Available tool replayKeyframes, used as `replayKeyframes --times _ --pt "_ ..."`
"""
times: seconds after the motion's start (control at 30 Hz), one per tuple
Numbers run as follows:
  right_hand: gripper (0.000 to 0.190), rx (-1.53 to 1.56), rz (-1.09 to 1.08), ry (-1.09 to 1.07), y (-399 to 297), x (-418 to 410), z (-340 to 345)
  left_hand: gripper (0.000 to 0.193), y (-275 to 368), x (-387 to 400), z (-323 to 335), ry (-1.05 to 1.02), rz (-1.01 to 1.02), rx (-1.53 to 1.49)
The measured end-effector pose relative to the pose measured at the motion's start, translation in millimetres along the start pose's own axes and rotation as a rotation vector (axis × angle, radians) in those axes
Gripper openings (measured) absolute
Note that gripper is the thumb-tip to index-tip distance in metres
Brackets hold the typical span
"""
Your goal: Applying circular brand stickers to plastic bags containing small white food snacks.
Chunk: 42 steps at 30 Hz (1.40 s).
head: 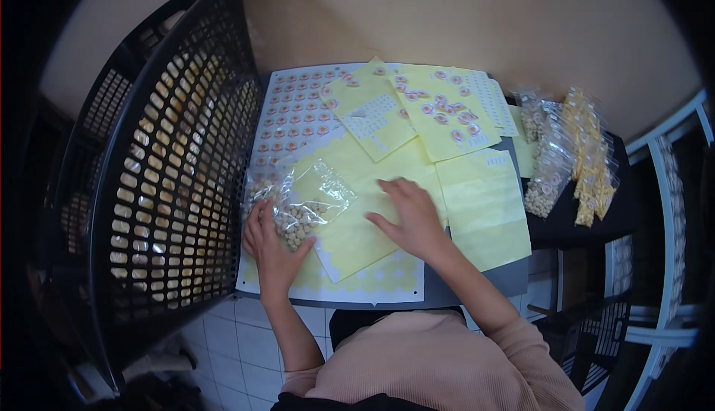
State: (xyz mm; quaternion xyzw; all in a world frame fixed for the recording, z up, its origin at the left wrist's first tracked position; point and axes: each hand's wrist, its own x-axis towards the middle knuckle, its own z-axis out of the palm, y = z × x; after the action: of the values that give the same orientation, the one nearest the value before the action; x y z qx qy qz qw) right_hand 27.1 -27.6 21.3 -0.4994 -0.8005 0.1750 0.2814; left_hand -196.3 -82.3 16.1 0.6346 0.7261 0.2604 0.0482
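Note:
My left hand (273, 254) rests at the near left of the table, touching clear plastic bags (299, 218) of small pale beige pieces; whether its fingers grip a bag is unclear. To the right, my right hand (410, 218) hovers over or lies on yellow backing paper (363, 187), fingers apart and holding nothing. Beyond it lie yellow sheets (363, 115) with loose round stickers (441, 106) and small printed labels. A white sheet (296, 98) carries rows of round stickers at the far left. Another yellow sheet (486, 210) lies on the right.
A tall black plastic basket (184, 171) with packed bags behind its mesh stands at the left. Filled, stickered bags of beige pieces (544, 182) and yellow pieces (589, 154) lie on a black surface at the right. Another black basket (595, 333) stands lower right. A wall rises behind the table.

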Motion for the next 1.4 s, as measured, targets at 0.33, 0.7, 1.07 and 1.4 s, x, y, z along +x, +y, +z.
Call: replayKeyframes --times 0.33,0.7,1.07,1.4 --pt "0.034 0.082 0.143 -0.063 -27.0 41.5 60.7 0.086 -6.1 -3.5 5.2 -0.036 -0.01 -0.047" --pt "0.02 0.785 -0.023 0.27 -55.1 39.1 20.8 0.096 -5.9 -1.4 0.6 -0.037 0.04 -0.009" --pt "0.02 0.675 -0.214 0.354 -50.1 -22.3 -64.0 0.08 73.7 -11.2 -11.5 -0.057 0.195 -1.178" --pt "0.026 0.646 -0.152 0.338 3.0 -64.2 -92.0 0.03 135.7 -27.2 16.8 -0.115 0.14 -1.444"
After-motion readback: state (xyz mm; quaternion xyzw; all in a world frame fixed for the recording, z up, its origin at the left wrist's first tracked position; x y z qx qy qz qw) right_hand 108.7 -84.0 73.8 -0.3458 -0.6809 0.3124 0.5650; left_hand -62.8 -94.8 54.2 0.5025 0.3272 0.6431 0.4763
